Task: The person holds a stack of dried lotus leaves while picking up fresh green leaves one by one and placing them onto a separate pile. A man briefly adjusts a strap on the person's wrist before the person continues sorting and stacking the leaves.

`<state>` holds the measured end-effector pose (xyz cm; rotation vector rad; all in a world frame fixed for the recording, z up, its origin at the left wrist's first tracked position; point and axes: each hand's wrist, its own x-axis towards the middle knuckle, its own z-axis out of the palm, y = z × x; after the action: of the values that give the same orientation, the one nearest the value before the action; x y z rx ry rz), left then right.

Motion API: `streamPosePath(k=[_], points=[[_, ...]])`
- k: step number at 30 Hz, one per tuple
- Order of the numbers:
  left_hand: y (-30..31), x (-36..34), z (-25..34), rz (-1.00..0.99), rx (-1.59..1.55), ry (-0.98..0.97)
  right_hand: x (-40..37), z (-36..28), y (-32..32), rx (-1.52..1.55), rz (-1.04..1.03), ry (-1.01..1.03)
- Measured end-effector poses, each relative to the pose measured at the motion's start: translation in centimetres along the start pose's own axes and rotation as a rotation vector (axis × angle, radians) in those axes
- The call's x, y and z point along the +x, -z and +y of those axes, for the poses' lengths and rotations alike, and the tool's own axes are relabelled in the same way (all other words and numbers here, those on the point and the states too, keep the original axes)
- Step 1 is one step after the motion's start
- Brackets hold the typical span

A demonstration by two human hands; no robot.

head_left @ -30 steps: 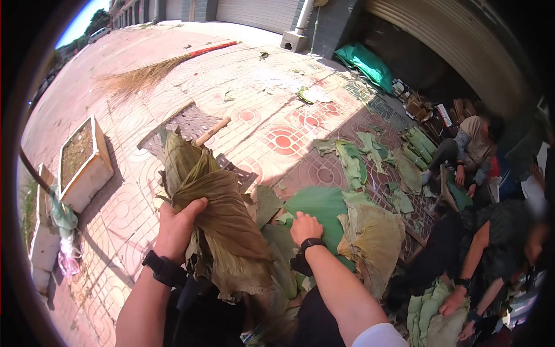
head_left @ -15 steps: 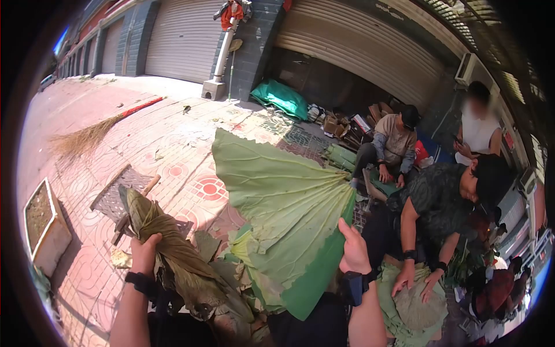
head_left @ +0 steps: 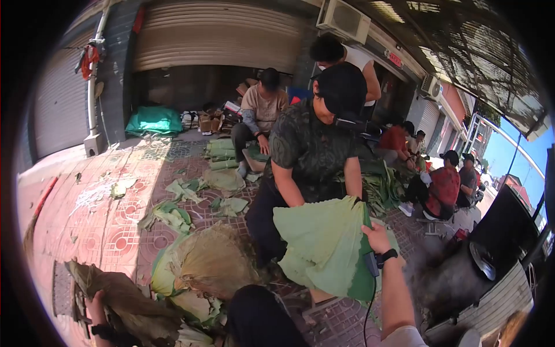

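Note:
My right hand (head_left: 378, 238) grips the right edge of a wide green lotus leaf (head_left: 318, 246), folded like a fan, with its pale veined side towards me. The leaf hangs in front of a co-worker in a dark patterned shirt (head_left: 300, 144) and hides that person's hands. At the lower left, my left hand (head_left: 97, 306) is closed around a bundle of dry brown lotus leaves (head_left: 130, 303); its fingers are partly covered. Between my hands, a broad brown dried leaf (head_left: 217, 260) lies on greener ones on the ground.
Another person (head_left: 263, 107) sits behind, beside stacked green leaves (head_left: 221, 151). Loose leaves (head_left: 173, 214) lie on the tiled pavement (head_left: 115, 231). Several people sit farther right. A slatted wooden seat (head_left: 491, 306) stands at the lower right, and a green sack (head_left: 153, 120) lies by the shutter.
My view has swung right. My right hand has carried the green lotus leaf rightwards, in front of the nearest co-worker. My left hand still holds the brown bundle, now lower in view.

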<state>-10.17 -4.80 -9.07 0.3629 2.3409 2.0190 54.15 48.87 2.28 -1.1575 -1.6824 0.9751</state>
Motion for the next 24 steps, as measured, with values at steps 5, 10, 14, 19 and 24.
streamPosePath(k=[5,10,14,19,24], points=[[1.2,1.3,-2.2,-0.026,0.005,-0.017,-1.1,6.2,1.8,-0.237,0.242,-0.039],[1.3,2.3,-3.7,-0.052,-0.009,-0.017,-0.4,8.1,1.3,-0.095,0.286,0.046],[0.9,1.4,-3.1,0.027,0.075,-0.023,0.6,8.4,2.0,-0.225,0.284,0.043],[0.1,0.7,-1.5,0.006,0.019,0.048,1.9,9.0,2.5,-0.396,0.331,0.087],[-1.8,-4.1,5.2,0.080,-0.055,0.176,2.6,6.7,2.3,-0.542,0.216,0.103]])
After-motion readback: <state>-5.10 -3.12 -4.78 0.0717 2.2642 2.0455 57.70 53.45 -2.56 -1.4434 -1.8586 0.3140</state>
